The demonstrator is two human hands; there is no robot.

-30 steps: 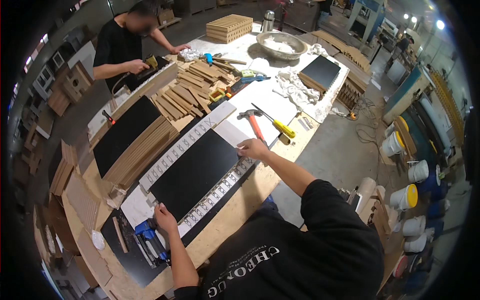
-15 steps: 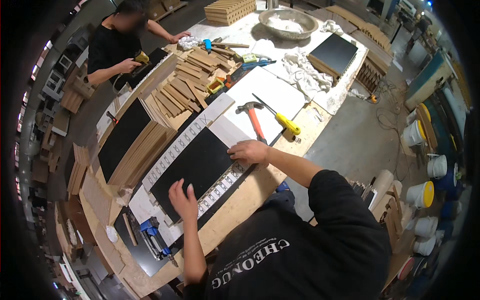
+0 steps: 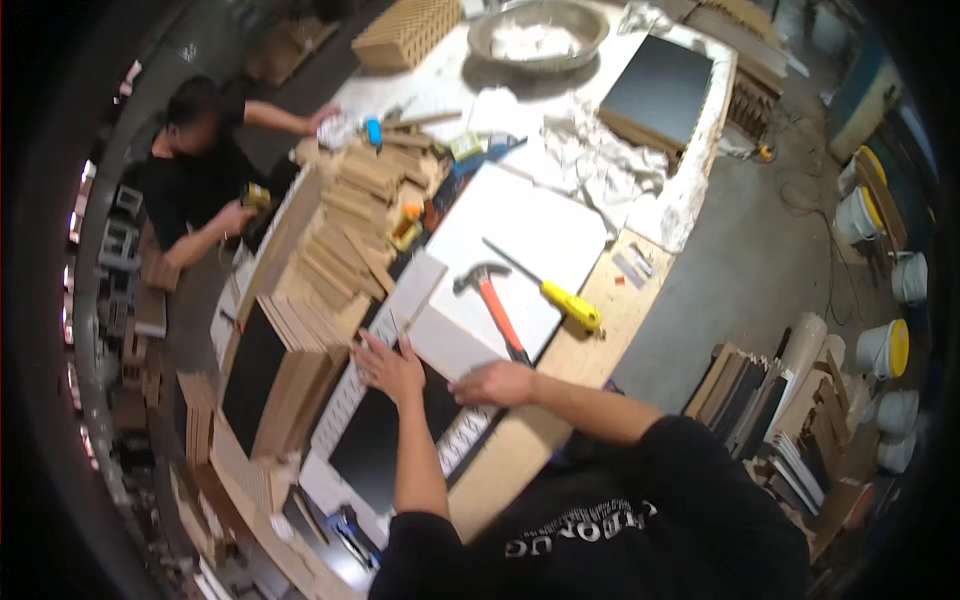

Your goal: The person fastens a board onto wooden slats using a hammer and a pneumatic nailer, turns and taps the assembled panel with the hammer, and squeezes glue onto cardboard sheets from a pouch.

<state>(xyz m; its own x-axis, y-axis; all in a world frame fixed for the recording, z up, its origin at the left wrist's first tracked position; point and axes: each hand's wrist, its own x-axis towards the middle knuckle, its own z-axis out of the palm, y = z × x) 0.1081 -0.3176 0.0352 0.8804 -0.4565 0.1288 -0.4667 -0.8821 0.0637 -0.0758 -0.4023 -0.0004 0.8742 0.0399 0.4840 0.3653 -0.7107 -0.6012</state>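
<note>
A black panel (image 3: 375,455) lies flat on the workbench between two white strips with drawn marks, the far strip (image 3: 340,412) and the near strip (image 3: 465,436). My left hand (image 3: 395,370) rests at the panel's far right corner, fingers spread. At its near right corner, my right hand (image 3: 495,384) has its fingers bent together against the panel's end; the fingertips are partly hidden. A white board (image 3: 445,335) borders that end. Beyond my right hand lie a claw hammer (image 3: 497,315) with an orange handle and a yellow-handled screwdriver (image 3: 570,305).
Stacked black-faced boards (image 3: 270,385) stand at the left, with loose wooden strips (image 3: 350,220) behind. A blue tool (image 3: 350,535) lies at the near left. Farther back are white cloths (image 3: 600,160) and a metal basin (image 3: 540,40). A co-worker (image 3: 200,170) holds a yellow tool across the bench.
My left hand has moved from the panel's near left part to its far right corner. My right hand stays at the panel's right end. The whole view has shifted and blurred slightly.
</note>
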